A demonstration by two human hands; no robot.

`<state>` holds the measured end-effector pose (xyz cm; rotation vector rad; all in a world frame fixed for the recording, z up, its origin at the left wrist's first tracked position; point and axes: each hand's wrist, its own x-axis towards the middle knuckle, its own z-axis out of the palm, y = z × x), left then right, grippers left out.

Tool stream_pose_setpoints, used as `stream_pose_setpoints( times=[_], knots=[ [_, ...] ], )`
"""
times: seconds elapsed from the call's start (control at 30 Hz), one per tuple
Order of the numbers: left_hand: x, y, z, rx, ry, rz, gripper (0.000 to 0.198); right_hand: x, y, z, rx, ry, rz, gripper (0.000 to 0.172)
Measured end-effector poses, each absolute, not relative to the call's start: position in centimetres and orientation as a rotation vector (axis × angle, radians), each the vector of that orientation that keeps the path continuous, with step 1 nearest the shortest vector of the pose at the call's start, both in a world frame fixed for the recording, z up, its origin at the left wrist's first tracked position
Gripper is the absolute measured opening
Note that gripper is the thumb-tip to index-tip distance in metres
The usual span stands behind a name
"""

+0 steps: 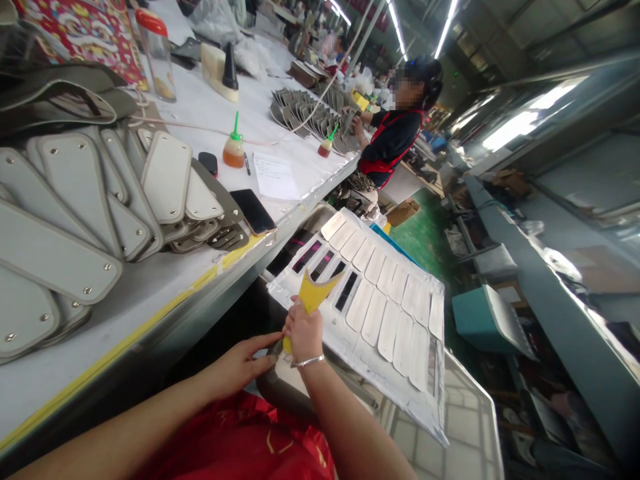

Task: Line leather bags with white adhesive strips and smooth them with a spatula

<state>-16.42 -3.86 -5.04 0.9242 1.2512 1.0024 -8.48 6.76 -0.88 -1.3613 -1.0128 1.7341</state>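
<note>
My right hand [305,330] is closed around a flat yellow scraper-like tool [316,293] with a flared, hollowed end pointing up and away. The tool's lower end shows under my fist. Just left of it, my left hand [250,360] has its thumb and forefinger at the edge of a dark grey piece [280,393] with a pale panel on it, partly hidden by my right arm. Beyond both hands lies a slanted white board [360,357] bearing rows of pale rounded strips [383,327]. Several dark slots show near its left side.
Grey panels with metal eyelets [55,227] are piled on the white table [165,293] at left. A phone [253,211], paper [275,175], a glue bottle [233,150] and a lidded jar [159,60] lie beyond. A co-worker [395,133] stands at the table. A teal bin [480,320] is right.
</note>
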Motion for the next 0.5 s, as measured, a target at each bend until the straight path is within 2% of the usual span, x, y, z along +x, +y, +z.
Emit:
stream_pose_setpoints(
  times=[0.13,0.27,0.33,0.43,0.5],
  knots=[
    [-16.5,-3.9,-5.1,0.913,1.231,1.017,0.053,-8.4,6.7,-1.1,-1.353,-1.277,1.666,0.021],
    [-16.6,-3.5,-4.9,0.993,1.261,1.083,0.049,-8.0,5.5,-1.1,-1.177,-1.746,1.237,0.021],
    [-16.7,-3.3,-4.9,0.997,1.23,1.108,0.047,-7.8,4.6,-0.8,-1.121,-1.896,1.133,0.023],
    [-17.1,-3.5,-5.0,0.995,1.162,1.098,0.045,-7.8,3.8,-0.1,-1.068,-1.936,1.216,0.022],
    [-17.4,-4.0,-5.3,0.992,1.097,1.071,0.049,-7.7,3.6,0.5,-1.121,-1.721,1.383,0.019]
  ],
)
